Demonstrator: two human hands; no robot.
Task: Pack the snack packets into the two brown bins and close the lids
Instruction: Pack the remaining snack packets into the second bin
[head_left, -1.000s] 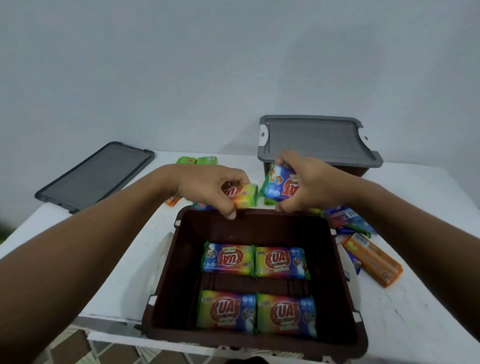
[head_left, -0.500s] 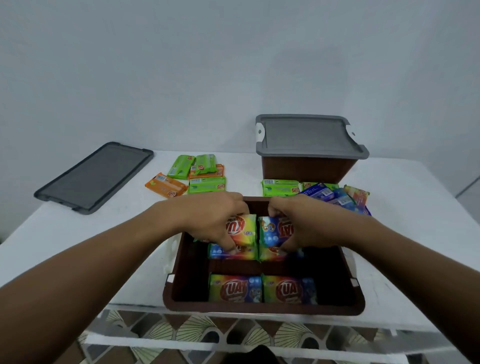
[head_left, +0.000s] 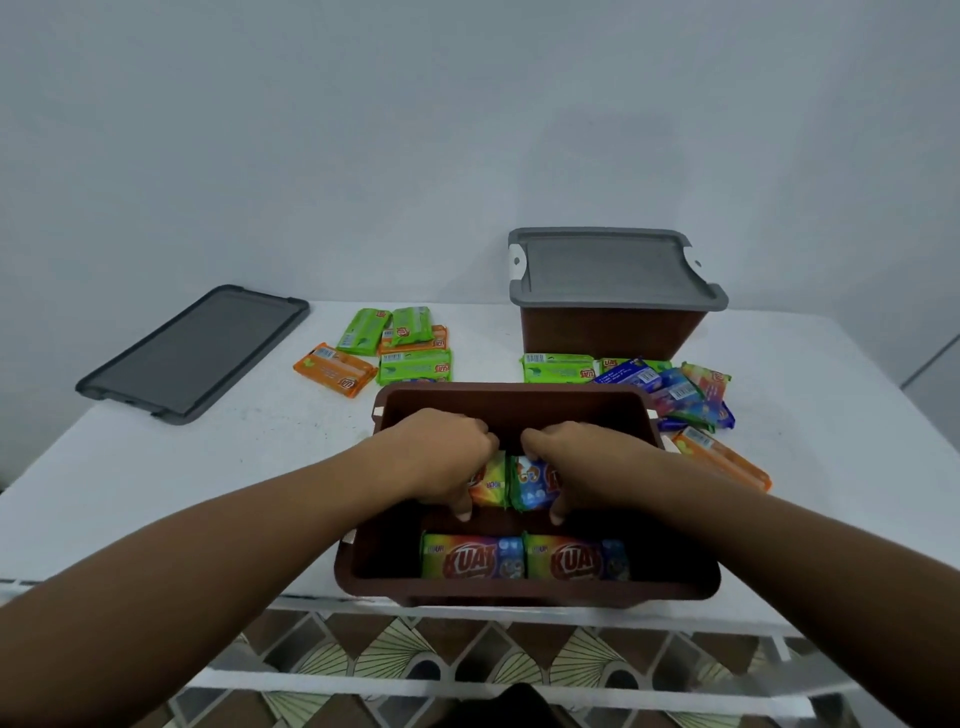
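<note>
1. The things in hand are two glossy rainbow-coloured foil snack packets. They are side by side, touching, low inside the open bin at about its middle: the yellow-ended packet (head_left: 492, 480) and the blue-faced packet (head_left: 531, 483).
2. The left hand (head_left: 447, 457) grasps the yellow-ended packet and the right hand (head_left: 582, 462) grasps the blue-faced packet. The fingers (head_left: 461, 509) of each hand are curled round its packet, thumbs on the near edge.
3. This looks like the laying of a second row. Set both packets flat, in line with the near row of two matching packets (head_left: 524, 560) lying against the near wall. What lies under the hands cannot be told.
4. Foil like this probably slides, so let go only once each packet lies flat, then press lightly.
5. The open brown rectangular plastic bin (head_left: 519, 397) stands at the near edge of the white surface (head_left: 208, 467), so push downward, not toward the body.
6. Many packets are left: the green and orange packets (head_left: 395, 348) far left, the blue and mixed heap (head_left: 680, 395) to the right, and the long orange packet (head_left: 722, 462) beside the bin.
7. The second brown bin (head_left: 613, 332) stands far right with its grey lid (head_left: 608, 265) on. The loose flat grey lid (head_left: 192, 353) lies far left.
</note>
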